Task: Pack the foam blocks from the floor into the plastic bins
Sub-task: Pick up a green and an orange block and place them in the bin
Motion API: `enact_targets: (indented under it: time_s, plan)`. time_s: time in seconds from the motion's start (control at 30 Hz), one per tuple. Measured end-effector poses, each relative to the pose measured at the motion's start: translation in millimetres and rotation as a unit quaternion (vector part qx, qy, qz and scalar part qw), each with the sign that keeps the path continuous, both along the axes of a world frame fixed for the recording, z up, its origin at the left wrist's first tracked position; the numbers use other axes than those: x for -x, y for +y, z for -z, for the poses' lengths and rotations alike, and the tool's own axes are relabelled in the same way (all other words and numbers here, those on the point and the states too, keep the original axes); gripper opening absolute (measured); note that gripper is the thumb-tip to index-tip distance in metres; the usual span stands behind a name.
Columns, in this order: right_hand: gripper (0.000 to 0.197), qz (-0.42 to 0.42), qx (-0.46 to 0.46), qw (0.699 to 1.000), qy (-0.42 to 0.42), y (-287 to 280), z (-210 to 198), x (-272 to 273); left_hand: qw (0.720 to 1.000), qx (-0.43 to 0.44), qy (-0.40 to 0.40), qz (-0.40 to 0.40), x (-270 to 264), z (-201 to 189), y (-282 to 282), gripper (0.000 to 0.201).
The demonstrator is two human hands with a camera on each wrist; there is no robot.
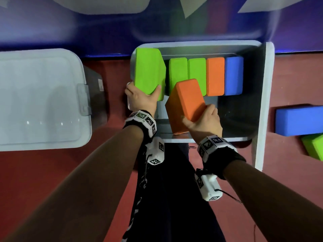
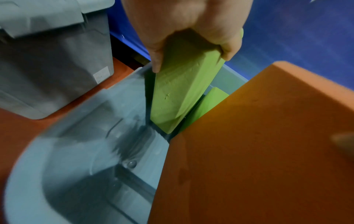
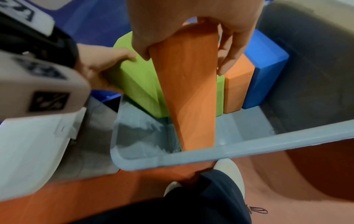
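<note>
My left hand (image 1: 141,98) has its fingers (image 2: 156,60) curled round the near end of a green foam block (image 1: 148,70), thumb on one broad face and the others on the far side, holding it tilted over the left end of the open bin (image 1: 206,139). My right hand (image 1: 203,122) clamps the near end of an orange foam block (image 1: 187,100) the same way, fingers (image 3: 232,50) wrapped down one side and thumb on the other, with the block angled steeply so its low corner points down toward the bin's near wall; I cannot tell whether it touches the bin floor. Both forearms reach straight forward and down from the bottom of the head view, each with a black wrist strap and a white marker-covered camera unit. Inside the bin, four blocks stand on edge in a row against the far wall: two green blocks (image 1: 187,75), an orange block (image 1: 215,75) and a blue block (image 1: 233,75), each touching its neighbour. My orange block hides the near ends of the two green ones, and my green block covers the bin's left corner. To the left sits a second bin with its lid (image 1: 40,100) closed. On the red floor (image 1: 52,172) at the right lie a blue foam block (image 1: 298,120) and a green one (image 1: 314,145), both cut off by the frame edge. My dark trousers and a pale shoe (image 3: 229,168) show just below the bin.
</note>
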State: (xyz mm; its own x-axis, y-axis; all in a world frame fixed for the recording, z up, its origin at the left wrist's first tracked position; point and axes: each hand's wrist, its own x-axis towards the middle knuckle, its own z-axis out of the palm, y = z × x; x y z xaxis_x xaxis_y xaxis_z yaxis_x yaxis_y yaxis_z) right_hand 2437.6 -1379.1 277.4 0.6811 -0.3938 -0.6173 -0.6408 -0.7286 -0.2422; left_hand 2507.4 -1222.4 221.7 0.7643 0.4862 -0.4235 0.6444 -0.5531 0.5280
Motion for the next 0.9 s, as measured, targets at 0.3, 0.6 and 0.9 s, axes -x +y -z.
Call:
enact_targets:
  time_s: [0.3, 0.6, 0.9]
  plan:
    - [0.071, -0.018, 0.002, 1.0, 0.008, -12.6, 16.0, 9.6, 0.997, 0.06, 0.031, -0.047, -26.4, 62.0, -21.4, 0.085]
    - [0.078, -0.054, -0.071, 0.987, 0.133, -14.4, 41.5, 19.0, 0.984, 0.121, 0.131, -0.003, -31.5, 92.4, -28.5, 0.094]
    - [0.079, -0.063, -0.085, 0.983, 0.151, -13.6, 77.3, 16.1, 0.946, 0.24, 0.216, 0.018, -34.5, 140.9, -7.5, 0.094]
